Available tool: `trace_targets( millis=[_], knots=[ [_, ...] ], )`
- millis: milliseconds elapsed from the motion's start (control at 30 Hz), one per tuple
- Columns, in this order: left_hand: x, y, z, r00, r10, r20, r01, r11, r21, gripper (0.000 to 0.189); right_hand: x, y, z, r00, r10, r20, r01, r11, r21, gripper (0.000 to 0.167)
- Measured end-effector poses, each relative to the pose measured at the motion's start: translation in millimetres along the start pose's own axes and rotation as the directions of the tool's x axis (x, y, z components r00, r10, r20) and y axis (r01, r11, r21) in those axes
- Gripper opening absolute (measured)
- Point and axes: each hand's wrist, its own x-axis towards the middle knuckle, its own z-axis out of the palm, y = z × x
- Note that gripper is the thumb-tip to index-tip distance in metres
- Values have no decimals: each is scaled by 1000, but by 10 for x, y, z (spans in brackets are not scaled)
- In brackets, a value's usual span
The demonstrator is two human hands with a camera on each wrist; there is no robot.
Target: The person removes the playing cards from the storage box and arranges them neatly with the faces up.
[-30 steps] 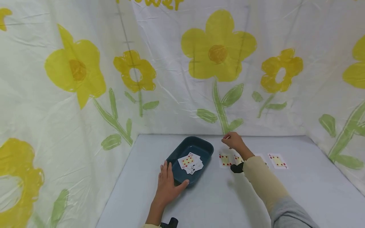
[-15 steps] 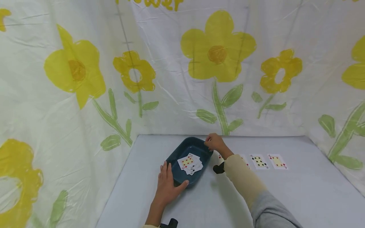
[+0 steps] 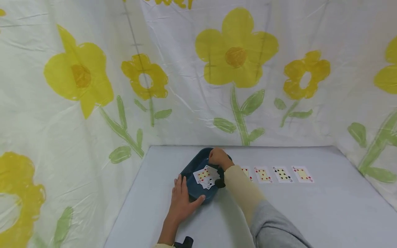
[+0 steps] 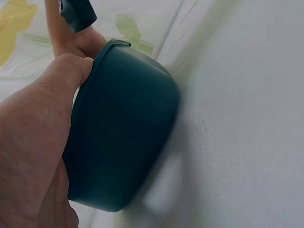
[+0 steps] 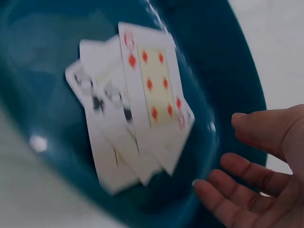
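Observation:
A dark teal plastic basin (image 3: 193, 193) sits at an angle on the table. In it lies a loose pile of overlapping playing cards (image 5: 149, 88), with the six of diamonds on top and black-suited cards beneath. My left hand (image 3: 181, 203) holds the basin's near left corner; its thumb is at the rim in the left wrist view, which shows the basin's outer wall (image 4: 123, 118). My right hand (image 3: 219, 157) is over the basin's far end. Seen from the right wrist, its fingers (image 5: 213, 194) are loosely bent beside the pile, with nothing between them and the thumb.
Right of the basin, several face-up cards stand in a row: a red card (image 3: 246, 173) partly behind the right sleeve, a red card (image 3: 263, 175), a black-suited card (image 3: 282, 174) and a red card (image 3: 303, 174). A flower-printed curtain (image 3: 186, 113) borders the table (image 3: 325, 213).
My right hand has moved left from above the card row, across the basin's right rim, to inside the basin's far end. More of the row now shows. My left hand stays in place.

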Motion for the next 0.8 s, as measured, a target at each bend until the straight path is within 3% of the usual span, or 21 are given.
trace_targets(
  millis=[267,433,633,800],
  knots=[
    [5,1,-7,1000,23,7,-23,1000,-20,113,-41,-168,195,1000,-13,-21,12,998,-60,13],
    [-24,-11,-28,1000,20,7,-20,1000,2,113,-16,-183,341,998,15,65,-12,999,-47,4],
    [-36,-8,-37,1000,23,14,-23,1000,-3,113,-58,-215,372,980,58,191,-38,994,-106,32],
    [-18,-21,-31,999,32,8,-32,999,4,112,-114,-272,353,972,64,227,-21,982,-188,48]
  ],
)
